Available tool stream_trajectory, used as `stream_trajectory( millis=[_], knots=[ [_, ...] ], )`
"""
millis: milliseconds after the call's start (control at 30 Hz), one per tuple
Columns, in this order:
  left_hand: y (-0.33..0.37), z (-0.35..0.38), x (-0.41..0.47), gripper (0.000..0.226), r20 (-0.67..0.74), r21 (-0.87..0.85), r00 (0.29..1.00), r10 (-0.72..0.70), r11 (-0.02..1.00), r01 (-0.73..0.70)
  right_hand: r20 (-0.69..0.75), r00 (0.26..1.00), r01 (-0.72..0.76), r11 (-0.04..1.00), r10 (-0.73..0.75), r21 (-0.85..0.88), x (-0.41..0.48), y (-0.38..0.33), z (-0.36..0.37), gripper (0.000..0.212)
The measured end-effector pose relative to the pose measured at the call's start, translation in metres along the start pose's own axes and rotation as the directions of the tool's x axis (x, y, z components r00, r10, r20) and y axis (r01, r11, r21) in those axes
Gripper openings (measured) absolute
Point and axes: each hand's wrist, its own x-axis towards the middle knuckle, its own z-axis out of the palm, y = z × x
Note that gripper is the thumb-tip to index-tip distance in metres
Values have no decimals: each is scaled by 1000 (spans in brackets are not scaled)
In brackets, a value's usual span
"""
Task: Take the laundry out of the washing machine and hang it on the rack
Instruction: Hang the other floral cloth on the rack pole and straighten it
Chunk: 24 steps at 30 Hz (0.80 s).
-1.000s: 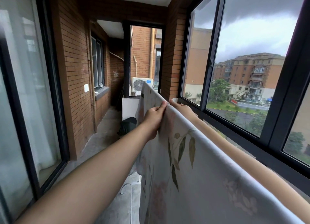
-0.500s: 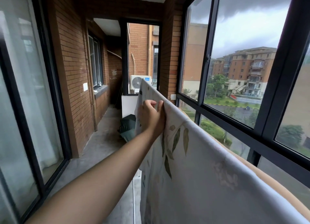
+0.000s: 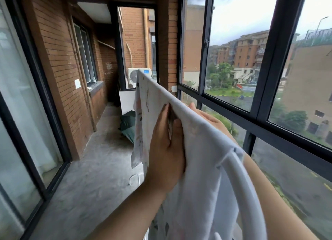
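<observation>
A white sheet with a faint leaf print (image 3: 201, 168) hangs over the top rail of a white drying rack (image 3: 240, 182), whose curved end tube shows at the lower right. My left hand (image 3: 167, 150) is on the near side of the sheet just below the rail and pinches a fold of it between thumb and fingers. My right hand (image 3: 206, 116) lies against the far side of the sheet. Only its fingers and back show above the cloth, and its grip is hidden. No washing machine is in view.
This is a narrow balcony with a concrete floor (image 3: 93, 168). A brick wall (image 3: 61, 60) and glass doors run along the left, large windows (image 3: 233, 51) along the right. A dark green bag (image 3: 128, 124) lies on the floor ahead. An air-conditioner unit (image 3: 133, 76) sits at the far end.
Both hands have slid back toward me along the top of the sheet. The left hand now pinches a fold below the rail. The rack's curved end tube has come into view.
</observation>
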Motion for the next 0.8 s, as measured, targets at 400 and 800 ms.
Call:
stream_trajectory(
  millis=[400, 800],
  knots=[
    [45, -27, -66, 28, 27, 48, 904, 427, 903, -428, -65, 990, 132, 978, -123, 160, -116, -2, -15, 29],
    [64, -43, -82, 32, 317, 412, 851, 419, 747, -522, -328, 883, 142, 858, -335, -493, -156, -15, 17, 9]
  ],
)
